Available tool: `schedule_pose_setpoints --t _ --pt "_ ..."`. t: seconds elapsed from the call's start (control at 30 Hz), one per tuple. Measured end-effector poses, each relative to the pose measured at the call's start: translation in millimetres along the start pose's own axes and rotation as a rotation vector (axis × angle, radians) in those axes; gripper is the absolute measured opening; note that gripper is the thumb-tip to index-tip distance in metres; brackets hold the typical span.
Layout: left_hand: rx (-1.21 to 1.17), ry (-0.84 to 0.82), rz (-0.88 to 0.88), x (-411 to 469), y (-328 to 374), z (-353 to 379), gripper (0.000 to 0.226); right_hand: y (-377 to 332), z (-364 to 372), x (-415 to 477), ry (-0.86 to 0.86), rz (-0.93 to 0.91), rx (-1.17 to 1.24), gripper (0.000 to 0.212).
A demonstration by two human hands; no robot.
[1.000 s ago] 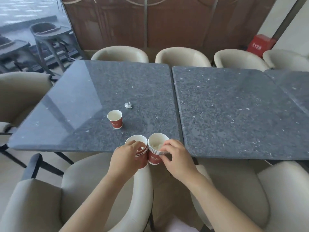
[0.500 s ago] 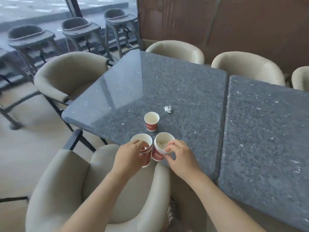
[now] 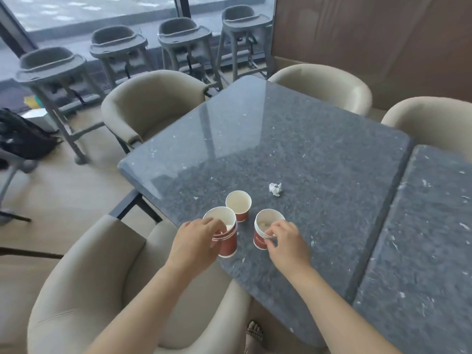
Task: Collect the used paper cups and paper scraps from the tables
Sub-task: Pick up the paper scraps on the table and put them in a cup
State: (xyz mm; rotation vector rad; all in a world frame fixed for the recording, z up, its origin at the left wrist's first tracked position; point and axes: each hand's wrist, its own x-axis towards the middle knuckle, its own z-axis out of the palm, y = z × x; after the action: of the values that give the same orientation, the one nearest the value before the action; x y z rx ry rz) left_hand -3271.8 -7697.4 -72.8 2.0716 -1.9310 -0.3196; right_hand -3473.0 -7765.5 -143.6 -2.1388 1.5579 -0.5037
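My left hand (image 3: 195, 242) grips a stack of red paper cups (image 3: 226, 238) by the rim, with white paper scraps inside. My right hand (image 3: 286, 241) holds a second stack of red cups (image 3: 261, 232), also with scraps in it. Both stacks are over the near corner of the dark stone table (image 3: 293, 139). A single red cup (image 3: 238, 205) stands upright on the table just beyond and between the two stacks. A crumpled white paper scrap (image 3: 275, 189) lies further in, to the right of that cup.
A beige armchair (image 3: 102, 297) sits right below my arms at the table's near edge; more beige chairs (image 3: 148, 103) surround the table. A second stone table (image 3: 434, 226) adjoins on the right. Grey high chairs (image 3: 115, 47) and a black backpack (image 3: 23, 139) stand at left.
The view has swung left, bringing the high chairs into sight. My hands carried both stacks forward over the table toward the single cup, and the stacks have moved apart.
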Motion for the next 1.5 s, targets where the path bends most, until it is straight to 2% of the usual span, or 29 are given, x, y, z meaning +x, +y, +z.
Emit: schedule_pose_setpoints --t 0.27,0.47,0.63,0.8,1.17,1.33,1.5 --pt "-0.1 0.144 -0.093 30 16 -6 0.021 24 -1 33 -0.058 -0.019 -0.032 0.008" --pt "-0.062 0.222 -0.082 52 24 -3 0.021 28 2 50 -0.114 -0.072 -0.019 0.009" --pt "-0.017 0.185 -0.082 66 26 4 0.02 31 6 59 -0.136 -0.138 -0.011 0.013" --pt "0.012 0.117 -0.106 80 19 15 0.018 37 4 61 -0.07 -0.177 0.008 0.012" --pt "0.172 -0.197 -0.022 113 12 45 0.022 44 3 70 -0.052 -0.213 0.024 0.017" --pt "0.164 -0.22 0.008 115 11 56 0.035 43 3 74 -0.053 -0.213 0.052 0.021" --pt "0.098 -0.216 -0.072 120 10 65 0.069 44 -1 84 -0.026 -0.206 0.112 0.018"
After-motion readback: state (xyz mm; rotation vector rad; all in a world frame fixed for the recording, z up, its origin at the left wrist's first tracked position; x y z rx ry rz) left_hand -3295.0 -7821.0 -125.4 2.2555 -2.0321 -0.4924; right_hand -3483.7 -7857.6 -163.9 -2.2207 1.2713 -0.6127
